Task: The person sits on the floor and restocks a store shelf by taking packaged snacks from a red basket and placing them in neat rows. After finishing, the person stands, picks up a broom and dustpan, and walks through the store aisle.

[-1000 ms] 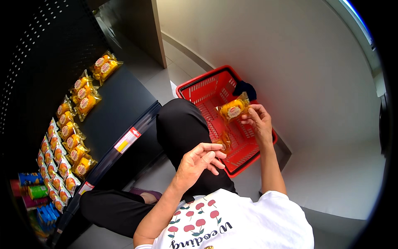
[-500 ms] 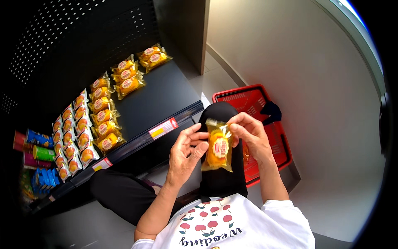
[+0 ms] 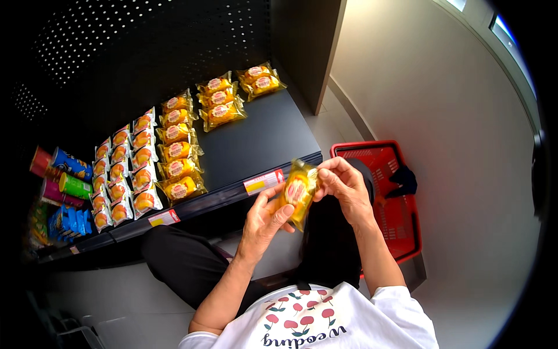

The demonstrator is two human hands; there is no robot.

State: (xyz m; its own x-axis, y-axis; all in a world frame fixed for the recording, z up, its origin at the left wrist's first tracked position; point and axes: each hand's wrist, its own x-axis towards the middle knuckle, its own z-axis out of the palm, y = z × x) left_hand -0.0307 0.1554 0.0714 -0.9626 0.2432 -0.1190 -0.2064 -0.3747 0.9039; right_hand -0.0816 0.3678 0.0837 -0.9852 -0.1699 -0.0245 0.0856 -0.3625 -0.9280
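Observation:
A yellow snack cake in a clear gold wrapper (image 3: 298, 195) is held up in front of me, slightly tilted, above my right knee. My left hand (image 3: 263, 225) is closed on its left side, thumb in front and fingers partly hidden behind. My right hand (image 3: 347, 189) pinches its upper right edge between thumb and fingers. Matching wrapped cakes stand in rows on the dark shelf (image 3: 256, 142): a long row (image 3: 177, 151), a row of three (image 3: 222, 104) and a pair (image 3: 261, 81) farther back.
White-wrapped snack packs (image 3: 142, 154) fill rows left of the cakes, beside colourful cans (image 3: 72, 168) and blue bags (image 3: 68, 222). Price labels (image 3: 263, 181) line the shelf's front edge. A red basket (image 3: 411, 227) with a dark cloth-like item (image 3: 402, 180) stands at right by a pale wall (image 3: 459, 145).
My view has swung left, so shelf and basket appear farther right. The cake has moved toward the shelf edge and tilted, and my left hand has closed more firmly round its side.

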